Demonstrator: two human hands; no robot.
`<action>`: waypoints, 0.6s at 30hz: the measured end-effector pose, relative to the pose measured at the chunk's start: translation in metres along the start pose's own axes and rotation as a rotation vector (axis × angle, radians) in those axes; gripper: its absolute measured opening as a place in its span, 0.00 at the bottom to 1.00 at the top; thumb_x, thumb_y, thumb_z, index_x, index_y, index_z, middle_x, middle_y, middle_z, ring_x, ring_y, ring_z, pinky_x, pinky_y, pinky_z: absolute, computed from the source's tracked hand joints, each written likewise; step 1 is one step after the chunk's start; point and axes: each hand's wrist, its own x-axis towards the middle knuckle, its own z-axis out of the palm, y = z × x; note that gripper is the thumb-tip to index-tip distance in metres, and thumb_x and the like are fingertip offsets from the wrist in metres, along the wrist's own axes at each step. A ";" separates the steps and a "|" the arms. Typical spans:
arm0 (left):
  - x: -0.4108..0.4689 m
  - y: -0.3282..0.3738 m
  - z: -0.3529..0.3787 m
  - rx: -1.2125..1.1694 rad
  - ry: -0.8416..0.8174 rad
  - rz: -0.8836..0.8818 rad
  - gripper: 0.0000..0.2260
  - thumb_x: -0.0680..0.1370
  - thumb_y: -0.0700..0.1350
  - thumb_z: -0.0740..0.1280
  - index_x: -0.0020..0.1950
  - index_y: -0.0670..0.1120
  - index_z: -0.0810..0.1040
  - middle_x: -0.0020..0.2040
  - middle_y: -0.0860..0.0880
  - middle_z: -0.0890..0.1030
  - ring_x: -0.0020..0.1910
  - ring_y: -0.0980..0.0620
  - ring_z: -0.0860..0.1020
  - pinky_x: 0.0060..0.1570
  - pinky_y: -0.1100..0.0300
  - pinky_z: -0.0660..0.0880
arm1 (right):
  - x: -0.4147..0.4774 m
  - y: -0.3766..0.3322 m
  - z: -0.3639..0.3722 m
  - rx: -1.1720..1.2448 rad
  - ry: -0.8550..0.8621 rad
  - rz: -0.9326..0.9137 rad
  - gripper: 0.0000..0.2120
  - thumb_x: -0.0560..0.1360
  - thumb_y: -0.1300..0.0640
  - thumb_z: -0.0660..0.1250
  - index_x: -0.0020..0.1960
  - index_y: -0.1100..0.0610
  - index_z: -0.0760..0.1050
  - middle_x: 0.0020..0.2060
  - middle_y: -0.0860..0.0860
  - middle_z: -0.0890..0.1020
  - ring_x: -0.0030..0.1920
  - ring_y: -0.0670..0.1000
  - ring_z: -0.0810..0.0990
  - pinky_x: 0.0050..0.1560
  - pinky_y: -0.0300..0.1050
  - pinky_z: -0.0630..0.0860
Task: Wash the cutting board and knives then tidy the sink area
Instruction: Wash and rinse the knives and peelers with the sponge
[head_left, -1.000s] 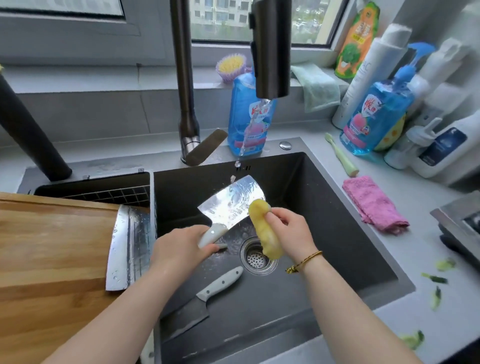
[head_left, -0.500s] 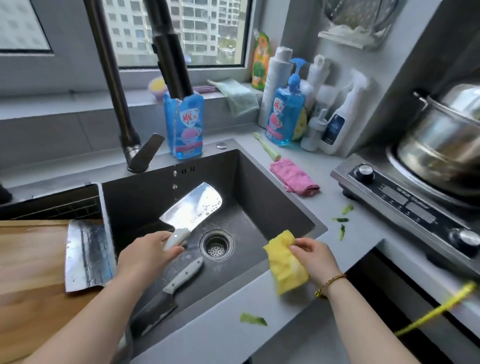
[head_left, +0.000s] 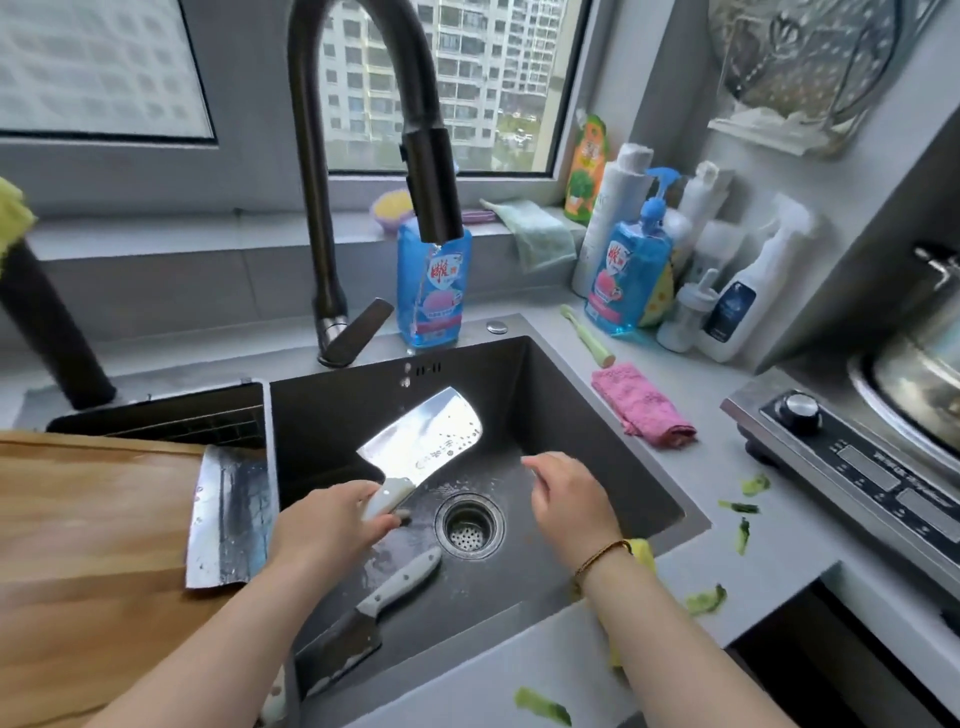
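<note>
Fingers of the left hand (head_left: 327, 525) are curled tight round the white handle of a cleaver (head_left: 423, 441). Its wet blade points up and away from them, over the sink (head_left: 597, 431) and under the faucet (head_left: 434, 182), from which a thin water stream falls. Fingers of the right hand (head_left: 566, 499) are loosely bent, a little apart, and hold nothing; they hover just right of the blade. Between both hands is the drain (head_left: 470, 525). Nearer than the left fingers, a second knife (head_left: 374, 613) lies on the sink floor. Left of them a third blade (head_left: 231, 519) rests on the wooden cutting board (head_left: 88, 545). Behind the right wrist a yellow sponge (head_left: 643, 551) lies on the sink edge. Farther right, a pink cloth (head_left: 641, 405) and green scraps (head_left: 706, 600) lie on the counter (head_left: 779, 561).
</note>
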 end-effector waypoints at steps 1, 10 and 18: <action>0.003 0.000 -0.001 0.002 -0.003 -0.001 0.20 0.76 0.59 0.61 0.67 0.55 0.70 0.52 0.54 0.80 0.40 0.54 0.74 0.30 0.67 0.65 | 0.010 -0.011 0.009 0.032 -0.055 -0.093 0.17 0.63 0.69 0.62 0.49 0.64 0.80 0.46 0.58 0.83 0.47 0.56 0.83 0.46 0.44 0.79; 0.043 -0.023 -0.001 -0.023 -0.046 -0.050 0.19 0.75 0.60 0.61 0.64 0.57 0.71 0.58 0.56 0.79 0.56 0.54 0.76 0.35 0.67 0.65 | 0.080 -0.044 0.075 -0.383 -0.424 -0.457 0.31 0.78 0.65 0.50 0.75 0.57 0.38 0.75 0.52 0.40 0.75 0.51 0.39 0.73 0.45 0.35; 0.071 -0.035 0.008 -0.056 -0.062 -0.077 0.17 0.75 0.59 0.61 0.63 0.58 0.72 0.58 0.56 0.78 0.58 0.55 0.74 0.48 0.63 0.68 | 0.100 -0.050 0.121 -0.350 -0.433 -0.592 0.33 0.68 0.64 0.65 0.71 0.64 0.60 0.71 0.59 0.64 0.71 0.58 0.63 0.71 0.51 0.51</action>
